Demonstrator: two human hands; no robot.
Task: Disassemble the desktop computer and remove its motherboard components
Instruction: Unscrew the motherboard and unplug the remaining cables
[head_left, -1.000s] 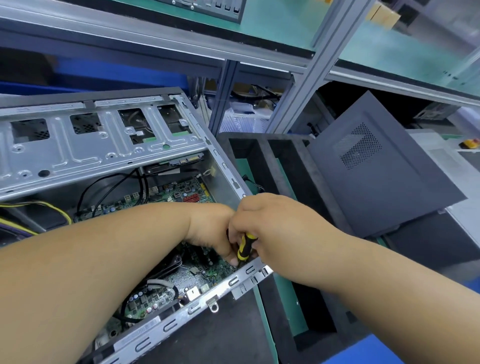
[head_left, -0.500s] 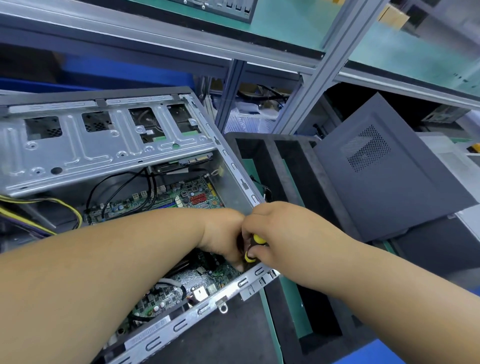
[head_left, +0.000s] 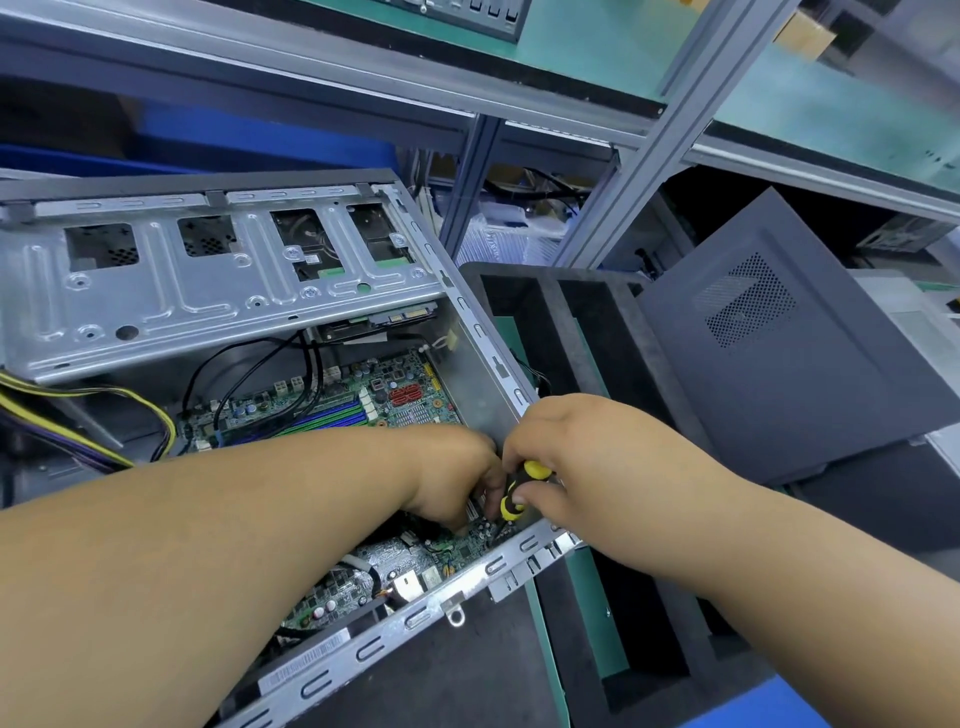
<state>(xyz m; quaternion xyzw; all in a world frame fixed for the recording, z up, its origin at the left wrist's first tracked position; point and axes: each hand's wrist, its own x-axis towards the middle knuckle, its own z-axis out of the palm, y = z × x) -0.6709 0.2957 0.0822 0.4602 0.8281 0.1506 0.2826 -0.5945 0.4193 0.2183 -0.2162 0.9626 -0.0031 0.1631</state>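
Both hands have drifted slightly right and down toward the near right corner of the open grey metal computer case (head_left: 218, 291) since a second ago, and more of the yellow-and-black screwdriver handle (head_left: 517, 493) now shows between them. The right hand (head_left: 587, 457) is closed around that handle, thumb and fingers wrapped over it, with the tool angled down toward the green motherboard (head_left: 395, 395) lying flat in the bottom of the case. The left hand (head_left: 457, 478) is curled with its fingertips pressed down onto the board just beside the screwdriver tip; whether it pinches anything cannot be told. The two hands touch or nearly touch at the knuckles. The motherboard runs from beneath the left forearm up to the silver perforated drive cage (head_left: 156, 296) spanning the far part of the case. Black cables (head_left: 249, 364) loop over the board's far half, and a yellow-and-purple wire bundle (head_left: 78, 415) comes in from the left. The working spot is hemmed in by the case's right wall and its slotted near rim (head_left: 374, 644), leaving little room. Just right of the case sits a black foam tray (head_left: 587, 332) with deep open compartments, and a dark grey vented side panel (head_left: 789, 343) leans beyond it.
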